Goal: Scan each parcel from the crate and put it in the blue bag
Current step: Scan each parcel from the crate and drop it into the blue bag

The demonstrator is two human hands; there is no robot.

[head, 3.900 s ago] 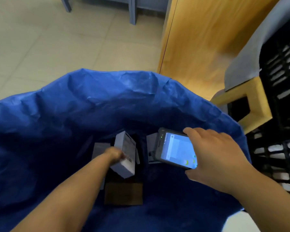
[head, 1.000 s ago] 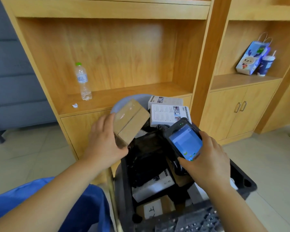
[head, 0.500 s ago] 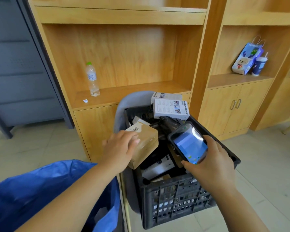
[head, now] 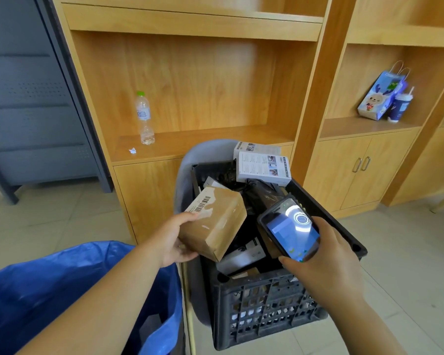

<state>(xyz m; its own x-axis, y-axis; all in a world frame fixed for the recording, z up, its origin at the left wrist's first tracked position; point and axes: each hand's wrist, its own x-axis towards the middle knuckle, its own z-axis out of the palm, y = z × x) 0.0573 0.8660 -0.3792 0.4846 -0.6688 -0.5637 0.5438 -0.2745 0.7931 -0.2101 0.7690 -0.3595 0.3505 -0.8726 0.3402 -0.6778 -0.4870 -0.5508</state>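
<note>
Lower left: the blue bag (head: 62, 290) stands with its mouth open, its rim just beside the crate. Centre left: the left hand (head: 172, 242) grips a brown parcel (head: 213, 224) from the parcel's near left end, thumb on top and fingers curled underneath, and holds it raised over the near left part of the crate (head: 267, 311). The parcel is tilted, with its long axis running from the hand up and to the right. Its barcode label (head: 201, 204) lies on the upper face at the far left corner, facing upward and away from the right side. More parcels remain in the crate, among them a white box (head: 263, 169) resting across the far rim. Centre right: the scanner (head: 290, 228) is held close beside the parcel's right end without touching it, screen lit and turned toward the viewer, its long axis slanting from lower right to upper left. The right hand (head: 323, 265) is wrapped round the scanner's lower end. The scan probably depends on one relation: the label lies to the left of the scanner's head, so either the parcel must tip right or the scanner must swing left. The left hand is the nearer to the bag for the drop afterwards.
</note>
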